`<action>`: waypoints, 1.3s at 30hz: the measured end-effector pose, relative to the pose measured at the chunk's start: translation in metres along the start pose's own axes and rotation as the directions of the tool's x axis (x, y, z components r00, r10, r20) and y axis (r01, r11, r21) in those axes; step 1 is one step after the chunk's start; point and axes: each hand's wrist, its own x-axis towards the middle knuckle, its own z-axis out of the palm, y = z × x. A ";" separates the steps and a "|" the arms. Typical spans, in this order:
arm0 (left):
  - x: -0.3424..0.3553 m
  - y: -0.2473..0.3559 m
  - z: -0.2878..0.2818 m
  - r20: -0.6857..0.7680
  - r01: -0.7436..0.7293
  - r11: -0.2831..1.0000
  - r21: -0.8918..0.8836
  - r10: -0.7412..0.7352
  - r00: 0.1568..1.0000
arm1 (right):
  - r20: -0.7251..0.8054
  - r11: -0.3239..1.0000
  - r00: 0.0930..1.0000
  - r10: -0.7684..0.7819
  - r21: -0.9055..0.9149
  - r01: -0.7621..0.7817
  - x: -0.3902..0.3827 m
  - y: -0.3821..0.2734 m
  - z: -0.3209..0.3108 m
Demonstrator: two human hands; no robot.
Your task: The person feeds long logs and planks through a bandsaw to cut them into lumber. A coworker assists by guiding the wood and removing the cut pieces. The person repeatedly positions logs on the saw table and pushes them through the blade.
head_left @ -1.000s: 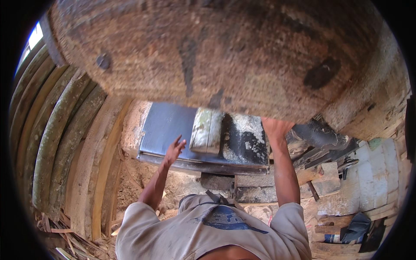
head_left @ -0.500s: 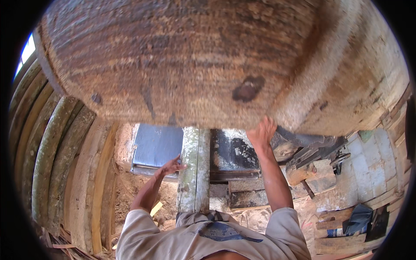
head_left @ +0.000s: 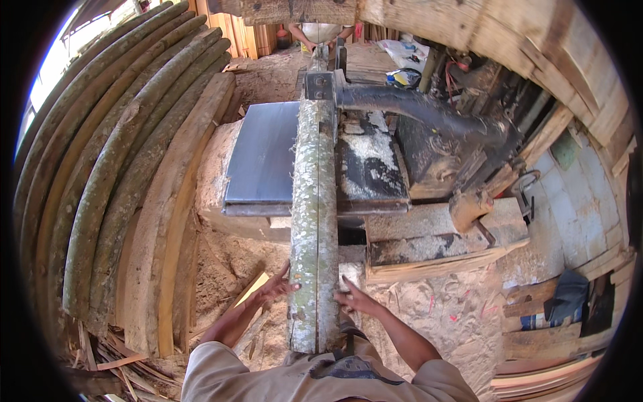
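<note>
A long bark-covered log (head_left: 309, 174) with a straight lengthwise split runs from my waist across a metal saw table (head_left: 261, 154). My left hand (head_left: 273, 289) is beside the log's near left side, fingers spread, fingertips at the bark. On the opposite side my right hand (head_left: 356, 299) also has its fingers apart, close against the log. Neither hand is wrapped round anything. Farther along, the log passes beneath a dark metal saw guide (head_left: 320, 87) on a thick curved arm (head_left: 422, 110).
Several logs (head_left: 110, 167) are stacked along the left. Overhead crosses a wooden beam (head_left: 429, 17). A co-worker (head_left: 325, 32) is at the log's far end. Sawdust (head_left: 429, 308) covers the ground; a wooden block frame (head_left: 435, 248) stands right of the table.
My right hand has come down from the overhead beam to the log's right side. The beam, which filled the upper view, now shows only along the top, revealing the saw and co-worker.
</note>
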 end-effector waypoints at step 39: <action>-0.484 -0.285 0.311 0.020 0.182 0.982 0.039 -0.183 0.983 | 0.056 0.988 0.995 0.082 0.124 -0.088 -0.463 0.345 0.407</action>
